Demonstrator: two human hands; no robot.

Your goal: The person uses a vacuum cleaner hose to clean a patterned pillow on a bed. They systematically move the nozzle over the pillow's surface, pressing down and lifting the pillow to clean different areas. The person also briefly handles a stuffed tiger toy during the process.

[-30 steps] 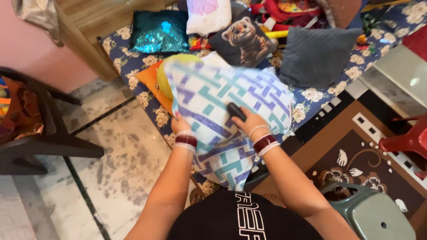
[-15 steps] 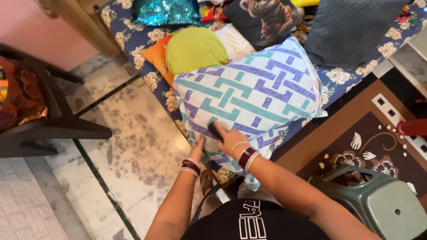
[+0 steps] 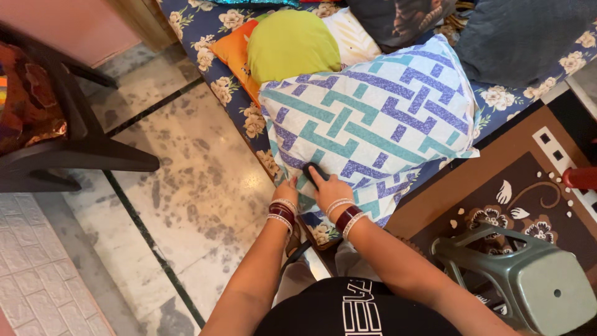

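At the near edge of the bed [image 3: 245, 115], both hands meet on the lower end of a big pillow [image 3: 373, 118] patterned in teal, purple and white. Left hand [image 3: 286, 191] pinches the cover's bottom edge, fingers clenched on the fabric. Right hand [image 3: 331, 188] is clenched around a small black object [image 3: 314, 173] pressed against the cover just above that grip; what the object is cannot be told from here. Beyond the grip, the pillow leans up against a round green cushion [image 3: 289, 43] and an orange one [image 3: 235, 53]. Below the grip, it overhangs the bed's edge toward the marble floor [image 3: 186, 205]. To the right of the grip lie a brown rug [image 3: 497, 180] and a green plastic stool [image 3: 528, 280].

As a judgement: the pillow looks bulky and only loosely propped, so a tug on the edge could tip it off the bed. The left hand's pinch is shallow, so the fabric could slip free.
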